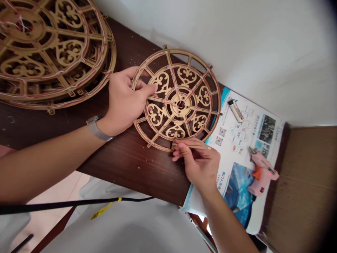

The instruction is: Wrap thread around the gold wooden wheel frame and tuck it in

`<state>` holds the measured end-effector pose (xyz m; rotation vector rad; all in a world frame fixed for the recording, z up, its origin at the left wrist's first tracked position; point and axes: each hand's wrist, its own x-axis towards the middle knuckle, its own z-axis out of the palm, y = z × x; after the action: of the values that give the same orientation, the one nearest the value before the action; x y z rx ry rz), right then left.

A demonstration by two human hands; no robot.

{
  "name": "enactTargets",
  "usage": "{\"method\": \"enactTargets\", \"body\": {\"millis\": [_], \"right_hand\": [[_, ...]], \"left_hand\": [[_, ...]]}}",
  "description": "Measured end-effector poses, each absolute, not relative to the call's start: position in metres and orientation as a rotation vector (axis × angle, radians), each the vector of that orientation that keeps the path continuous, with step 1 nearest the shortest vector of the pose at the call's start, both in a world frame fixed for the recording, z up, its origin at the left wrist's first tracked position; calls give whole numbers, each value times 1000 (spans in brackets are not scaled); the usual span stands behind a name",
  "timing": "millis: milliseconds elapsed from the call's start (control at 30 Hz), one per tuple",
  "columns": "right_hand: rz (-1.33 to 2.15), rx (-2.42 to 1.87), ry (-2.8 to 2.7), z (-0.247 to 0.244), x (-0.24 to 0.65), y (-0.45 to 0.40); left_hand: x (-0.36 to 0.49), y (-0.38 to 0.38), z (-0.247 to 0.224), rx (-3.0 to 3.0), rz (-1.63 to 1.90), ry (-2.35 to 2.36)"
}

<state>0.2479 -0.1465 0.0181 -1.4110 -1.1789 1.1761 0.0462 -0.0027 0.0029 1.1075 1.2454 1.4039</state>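
A round gold openwork frame [179, 67], with red and white wires running along its rings and spokes, is tilted over the dark table. My left hand [126, 100] grips its left edge, thumb on top and fingers underneath. My right hand [201, 165] pinches a thin pale stick [198, 146]. The stick's tip meets the lower rim of the frame. Loose wire ends show in the hub's central hole. What the fingers under the frame touch is partly hidden.
Larger gold frames [60, 75] with similar wiring are stacked at the upper left. On a printed sheet [210, 168] to the right lie a lighter [236, 111] and a pink glue gun [260, 175]. A cardboard box [302, 182] stands at far right, and a white wall [237, 42] rises behind the table [126, 154].
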Motion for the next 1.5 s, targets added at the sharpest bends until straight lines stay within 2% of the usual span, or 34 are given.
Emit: {"method": "enactTargets", "body": {"millis": [667,1500], "right_hand": [[1211,-1359,-1330,20,256,-142],[1174,-1450,-1175,30,255,-142]], "left_hand": [[45,0,2,1087,1398,1239],[44,1,8,1108,1423,1275]]}}
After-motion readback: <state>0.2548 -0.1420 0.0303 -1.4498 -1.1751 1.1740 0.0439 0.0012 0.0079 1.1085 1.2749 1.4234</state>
